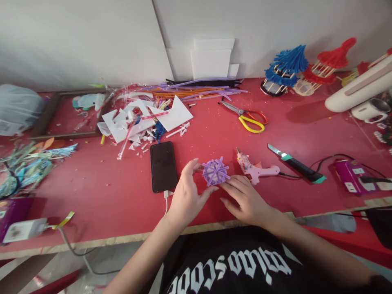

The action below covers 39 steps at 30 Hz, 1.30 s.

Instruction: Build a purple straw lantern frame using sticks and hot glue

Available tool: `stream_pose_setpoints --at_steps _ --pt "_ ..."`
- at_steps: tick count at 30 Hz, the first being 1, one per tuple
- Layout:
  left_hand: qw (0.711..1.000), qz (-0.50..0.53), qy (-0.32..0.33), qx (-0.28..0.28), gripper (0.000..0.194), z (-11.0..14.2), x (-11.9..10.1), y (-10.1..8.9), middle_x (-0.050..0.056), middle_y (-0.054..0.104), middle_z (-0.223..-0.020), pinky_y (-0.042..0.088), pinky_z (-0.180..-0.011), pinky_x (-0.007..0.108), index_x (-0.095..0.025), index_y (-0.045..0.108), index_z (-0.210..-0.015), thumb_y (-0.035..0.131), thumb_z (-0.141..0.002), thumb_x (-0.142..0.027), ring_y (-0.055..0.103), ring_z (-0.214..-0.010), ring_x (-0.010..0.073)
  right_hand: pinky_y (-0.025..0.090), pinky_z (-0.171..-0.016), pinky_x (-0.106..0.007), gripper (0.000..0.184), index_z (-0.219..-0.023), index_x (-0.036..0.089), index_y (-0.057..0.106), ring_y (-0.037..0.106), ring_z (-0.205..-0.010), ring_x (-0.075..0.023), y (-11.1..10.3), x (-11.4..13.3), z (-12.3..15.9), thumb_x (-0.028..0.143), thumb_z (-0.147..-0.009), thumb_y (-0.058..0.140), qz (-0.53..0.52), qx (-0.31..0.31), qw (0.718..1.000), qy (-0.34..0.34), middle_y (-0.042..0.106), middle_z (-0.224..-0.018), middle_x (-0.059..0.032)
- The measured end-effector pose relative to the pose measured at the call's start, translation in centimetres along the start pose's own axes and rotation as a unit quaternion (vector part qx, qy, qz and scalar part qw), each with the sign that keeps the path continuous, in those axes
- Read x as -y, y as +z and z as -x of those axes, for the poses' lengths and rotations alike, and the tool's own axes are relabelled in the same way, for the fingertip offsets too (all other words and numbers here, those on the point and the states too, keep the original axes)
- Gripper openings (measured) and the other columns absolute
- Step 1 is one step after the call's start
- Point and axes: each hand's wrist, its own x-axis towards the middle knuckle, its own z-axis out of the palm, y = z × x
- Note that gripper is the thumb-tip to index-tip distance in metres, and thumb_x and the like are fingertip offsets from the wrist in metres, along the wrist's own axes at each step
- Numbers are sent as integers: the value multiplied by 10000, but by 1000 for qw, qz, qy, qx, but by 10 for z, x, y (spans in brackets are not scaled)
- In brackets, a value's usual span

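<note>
A small round craft piece [215, 172], covered with purple pipe cleaner strips that cross like spokes, is between my hands above the red table. My left hand [190, 190] grips its left and near edge, thumb in front and fingers behind. On its right side, the fingertips of my right hand [245, 198] touch the rim, the fingers stretched out and the thumb apart. A pink hot glue gun [260, 171] lies just right of the piece. To the left of my left hand is a black phone [163, 166] with a white cable plugged in.
Scissors [245, 115] and a green-black utility knife [297, 163] lie to the right. Paper scraps [171, 116] and pipe cleaners [196, 90] cover the back. Blue [284, 71] and red [327, 65] craft towers stand back right. Purple power strips [352, 177] sit near both ends.
</note>
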Motion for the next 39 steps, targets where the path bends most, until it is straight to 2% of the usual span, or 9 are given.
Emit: stream_pose_setpoints --at_steps 9,13,16,20,24,26,29,34,39 --pt "999 -26 -33 0 750 9 -9 -4 81 640 -1022 593 -839 402 -177 256 -1422 739 -855 -263 686 -933 214 543 -969 -544 416 -1318 167 528 616 -1136 -317 2 1 -4 131 -903 530 29 -42 997 63 667 -1184 -160" --pt "996 -83 -42 -14 756 7 -12 -10 77 621 -999 592 -804 419 -165 338 -1368 799 -800 -357 659 -882 225 564 -915 -471 358 -1192 221 576 666 -1014 -271 -16 -3 -3 57 -883 498 45 -113 988 92 693 -1057 -106" --pt "993 -111 -3 -28 618 -1 -15 -17 138 604 -1104 573 -866 462 -155 450 -1287 779 -815 -381 624 -1005 275 551 -890 -463 285 -1080 224 600 664 -971 -276 -40 -15 3 66 -853 529 89 -142 979 115 691 -1016 -99" --pt "990 -123 75 11 469 -15 -19 -26 164 607 -1212 516 -982 494 -156 514 -1261 723 -873 -316 577 -1134 300 527 -890 -505 349 -1122 194 596 627 -1017 -335 -66 -34 17 92 -793 544 179 -78 969 153 673 -1087 -126" --pt "986 -114 83 89 756 -21 -16 -27 211 505 -1445 437 -1111 533 -138 375 -1438 774 -827 -338 459 -1352 350 519 -869 -540 550 -1295 122 542 598 -1042 -382 -65 -49 29 89 -747 529 244 26 957 155 644 -1131 -180" --pt "986 -97 73 114 859 -21 -12 -24 206 487 -1484 440 -1122 523 -155 271 -1507 777 -827 -294 438 -1394 343 516 -841 -546 550 -1289 127 556 611 -1004 -377 -57 -55 31 72 -744 514 227 29 959 167 654 -1078 -174" --pt "990 -84 74 88 859 -19 -8 -17 200 524 -1452 486 -1079 515 -180 190 -1539 723 -868 -239 503 -1354 331 510 -820 -533 442 -1161 165 617 630 -942 -357 -44 -60 30 70 -742 514 172 -15 965 195 667 -976 -141" --pt "989 -123 82 20 739 -15 -7 -10 196 600 -1334 524 -1007 525 -161 243 -1507 653 -893 -198 592 -1232 335 536 -737 -431 303 -1070 200 616 660 -849 -303 -38 -54 29 177 -769 585 83 -88 973 197 695 -932 -108" --pt "989 -131 72 -3 808 -9 -9 -11 193 626 -1238 517 -993 512 -128 272 -1482 734 -858 -356 599 -1177 334 497 -542 -305 158 -867 216 610 606 -580 -185 -46 -36 30 133 -772 515 -53 -134 969 199 656 -714 -21"
